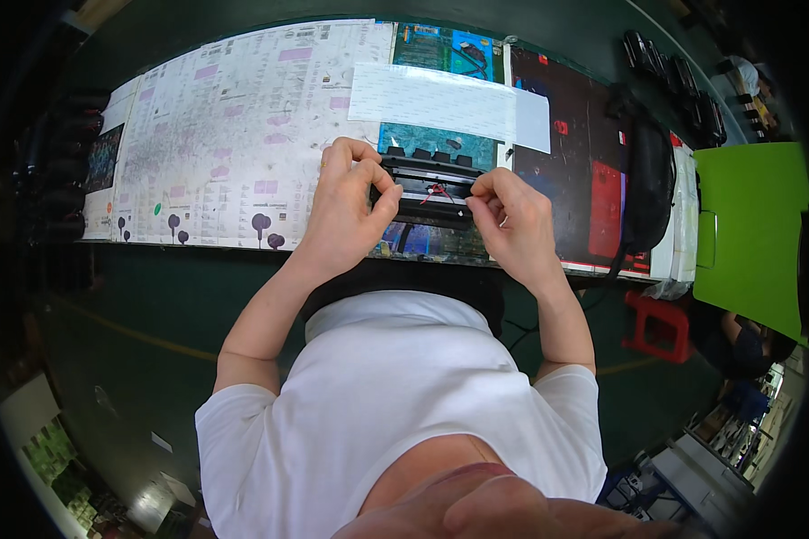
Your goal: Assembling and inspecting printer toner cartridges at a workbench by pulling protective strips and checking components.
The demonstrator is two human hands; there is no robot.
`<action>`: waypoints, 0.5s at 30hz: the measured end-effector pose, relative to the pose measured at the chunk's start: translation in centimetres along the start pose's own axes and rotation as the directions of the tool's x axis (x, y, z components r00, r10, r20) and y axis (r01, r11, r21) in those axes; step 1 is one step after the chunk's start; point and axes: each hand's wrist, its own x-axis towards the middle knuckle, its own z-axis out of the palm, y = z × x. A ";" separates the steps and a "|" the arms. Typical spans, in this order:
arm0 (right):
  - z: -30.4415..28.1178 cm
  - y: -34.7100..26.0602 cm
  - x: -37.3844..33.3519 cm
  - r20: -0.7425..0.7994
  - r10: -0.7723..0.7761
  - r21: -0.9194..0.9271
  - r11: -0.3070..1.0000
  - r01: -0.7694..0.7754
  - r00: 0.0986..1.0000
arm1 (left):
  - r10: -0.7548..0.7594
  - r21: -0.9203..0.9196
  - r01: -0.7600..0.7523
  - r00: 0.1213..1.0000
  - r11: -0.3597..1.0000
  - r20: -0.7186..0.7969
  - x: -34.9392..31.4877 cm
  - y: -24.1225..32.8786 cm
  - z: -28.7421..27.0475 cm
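Note:
A long black housing (433, 212) lies at the front edge of the workbench between my hands. Pale silvery strips run along its length, and thin red and black wires (437, 191) show in its middle. My left hand (351, 202) is at its left end, thumb and forefinger pinched together. At the right end, my right hand (515, 220) is also in a pinch. Whatever either pinch holds is too small or hidden to name. Several black blocks (430, 155) line the far side of the housing. Beyond them lies a white sheet with rows of small marks (431, 101).
Printed cardboard (234, 135) covers the bench's left part. A black curved case (649, 184) stands on the right, before a green panel (746, 234). Black units (674, 81) are lined up at the far right, others (63, 171) at the left. A red stool (658, 325) stands below.

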 end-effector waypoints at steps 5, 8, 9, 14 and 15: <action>0.4 -0.3 -0.3 -0.012 -0.036 -0.145 0.989 0.034 0.999 | 0.053 0.019 -0.052 0.996 0.998 -0.065 -0.3 0.6 0.6; 0.8 -1.1 -0.5 -0.033 -0.104 -0.323 0.942 0.088 0.994 | 0.067 0.049 -0.064 0.995 0.997 -0.079 -0.2 0.7 0.8; 1.0 -1.3 -0.7 -0.028 -0.118 -0.397 0.912 0.098 0.993 | 0.072 0.060 -0.067 0.994 0.996 -0.080 -0.2 0.7 0.8; 0.8 -1.6 -1.4 0.008 -0.173 -0.663 0.736 0.135 0.985 | 0.073 0.092 -0.065 0.994 0.994 -0.083 -0.2 0.6 0.5; 0.6 -1.4 -1.4 0.010 -0.160 -0.730 0.673 0.117 0.987 | 0.018 0.128 -0.007 0.996 0.992 -0.086 -0.3 0.5 0.1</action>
